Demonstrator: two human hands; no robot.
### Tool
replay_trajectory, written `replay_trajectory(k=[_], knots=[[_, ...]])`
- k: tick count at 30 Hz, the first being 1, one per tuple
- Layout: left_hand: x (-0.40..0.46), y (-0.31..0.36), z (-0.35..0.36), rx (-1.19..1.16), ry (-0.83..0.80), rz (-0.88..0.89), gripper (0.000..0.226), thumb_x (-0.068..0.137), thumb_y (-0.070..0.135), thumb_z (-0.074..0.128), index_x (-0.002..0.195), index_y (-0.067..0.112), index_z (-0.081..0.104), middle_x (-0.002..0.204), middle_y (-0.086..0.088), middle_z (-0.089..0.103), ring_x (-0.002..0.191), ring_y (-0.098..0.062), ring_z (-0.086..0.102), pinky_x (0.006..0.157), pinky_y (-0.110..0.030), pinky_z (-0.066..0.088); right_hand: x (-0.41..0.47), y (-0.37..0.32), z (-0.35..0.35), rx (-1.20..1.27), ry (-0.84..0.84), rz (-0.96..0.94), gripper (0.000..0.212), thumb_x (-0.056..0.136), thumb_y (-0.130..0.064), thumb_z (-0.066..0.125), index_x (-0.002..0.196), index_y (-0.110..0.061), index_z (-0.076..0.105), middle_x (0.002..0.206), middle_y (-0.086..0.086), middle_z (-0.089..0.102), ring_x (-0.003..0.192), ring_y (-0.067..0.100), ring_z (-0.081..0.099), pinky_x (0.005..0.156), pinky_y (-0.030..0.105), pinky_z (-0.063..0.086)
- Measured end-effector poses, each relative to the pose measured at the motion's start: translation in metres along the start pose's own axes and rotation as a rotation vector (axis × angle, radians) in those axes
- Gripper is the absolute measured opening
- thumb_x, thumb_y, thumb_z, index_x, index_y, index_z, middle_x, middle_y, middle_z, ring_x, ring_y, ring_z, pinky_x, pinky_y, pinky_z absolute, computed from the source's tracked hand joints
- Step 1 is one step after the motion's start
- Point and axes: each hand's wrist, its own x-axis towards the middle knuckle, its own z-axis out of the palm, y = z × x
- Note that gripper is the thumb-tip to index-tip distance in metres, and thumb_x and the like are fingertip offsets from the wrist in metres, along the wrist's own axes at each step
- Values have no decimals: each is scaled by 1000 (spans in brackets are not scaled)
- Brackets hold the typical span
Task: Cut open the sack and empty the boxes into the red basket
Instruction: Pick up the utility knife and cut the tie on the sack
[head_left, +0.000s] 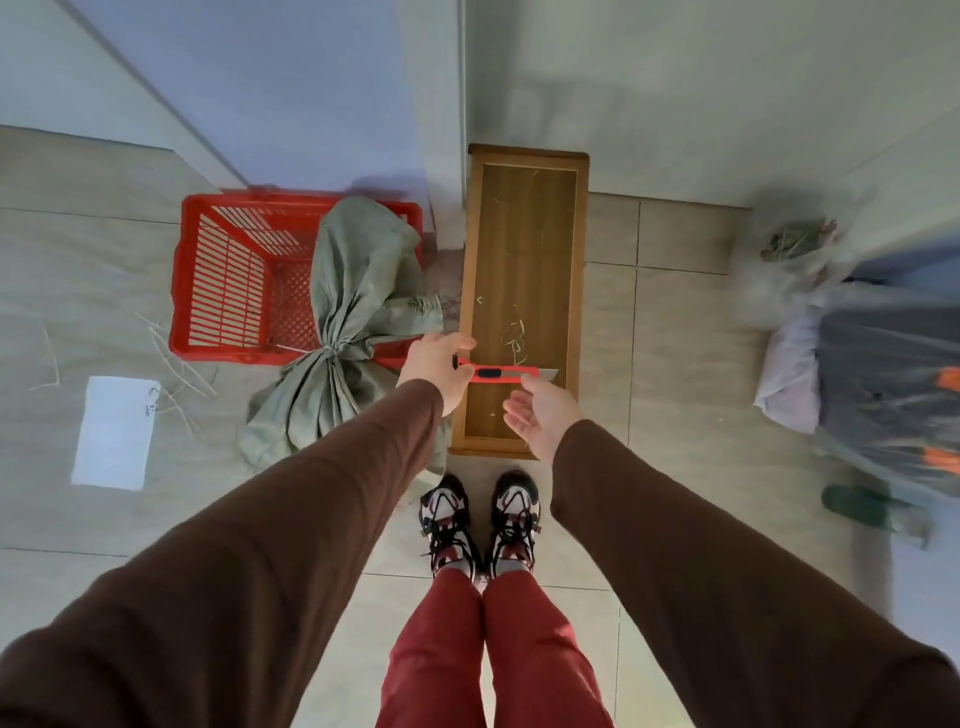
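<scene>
A grey-green woven sack (353, 291), tied shut with string near its middle, lies half in the red plastic basket (228, 291) and half on the floor. My left hand (436, 366) grips the back end of a red utility knife (501, 373) with its blade out, pointing right. The knife is held above a wooden bench (524, 249). My right hand (540, 415) is open, palm up, just under the knife's blade end. No boxes are visible.
The bench stands against the wall right of the basket. A white paper sheet (114, 434) and loose straw strands lie on the tiled floor at left. Plastic-wrapped bundles (872, 374) and a green slipper (857, 506) sit at right. My feet are just before the bench.
</scene>
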Motion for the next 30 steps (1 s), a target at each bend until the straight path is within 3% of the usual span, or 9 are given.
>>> replay_trajectory(k=[3, 7, 11, 15, 18, 21, 24, 27, 30], knots=[[27, -2, 16, 162, -26, 70, 40, 98, 16, 51, 135, 29, 58, 141, -6, 51, 137, -27, 39, 116, -44, 35, 31, 7, 7, 30, 4, 30, 15, 108, -19, 57, 121, -11, 56, 121, 12, 63, 122, 26, 66, 110, 42, 53], [54, -3, 36, 306, -90, 146, 38, 100, 16, 50, 133, 32, 58, 138, -5, 52, 132, -27, 42, 110, -45, 42, 63, 14, 14, 54, -20, 66, 13, 110, -19, 53, 120, -12, 57, 121, 13, 65, 115, 25, 65, 108, 43, 51], [63, -5, 50, 345, -131, 104, 38, 101, 17, 47, 126, 43, 61, 130, -3, 54, 126, -27, 45, 107, -47, 40, 83, 17, 19, 74, -48, 69, 13, 109, -19, 54, 105, -11, 63, 116, 13, 72, 107, 24, 70, 93, 39, 55], [56, -10, 52, 121, -144, 19, 37, 98, 12, 51, 115, 41, 65, 114, 0, 65, 114, -26, 55, 101, -48, 46, 80, 18, 21, 37, -52, 20, 19, 109, -19, 55, 122, -8, 64, 102, 12, 72, 90, 21, 72, 78, 35, 60], [43, -16, 48, -172, -168, -29, 35, 93, 4, 57, 115, 29, 67, 93, -2, 65, 88, -22, 63, 85, -41, 58, 69, 18, 19, -22, -61, -34, 21, 107, -25, 59, 119, -11, 68, 102, 9, 74, 86, 19, 71, 78, 32, 63], [26, -11, 46, -334, -177, -48, 33, 91, 3, 61, 114, 25, 66, 83, 0, 60, 71, -18, 60, 73, -37, 58, 61, 16, 8, -34, -75, -53, 20, 105, -25, 64, 119, -14, 72, 101, 7, 75, 86, 16, 71, 76, 30, 62], [18, -6, 44, -416, -169, -43, 31, 89, 1, 64, 113, 21, 67, 84, -1, 59, 76, -20, 60, 72, -33, 56, 62, 17, 6, -7, -91, -79, 19, 103, -23, 68, 118, -14, 74, 90, 1, 80, 77, 11, 73, 73, 28, 61], [-28, -35, -23, -456, -70, -48, 31, 89, -2, 64, 111, 19, 68, 80, -1, 59, 74, -18, 60, 76, -34, 55, -3, 36, 60, -58, -178, -109, 24, 104, -23, 66, 124, -13, 73, 98, 4, 78, 81, 14, 72, 78, 31, 60], [-29, -50, -34, -517, -83, -70, 33, 90, -5, 61, 111, 20, 69, 81, -6, 61, 76, -20, 60, 77, -37, 56, -10, 37, 73, -76, -203, -134, 19, 107, -24, 60, 118, -13, 71, 102, 6, 74, 84, 17, 71, 77, 33, 59]])
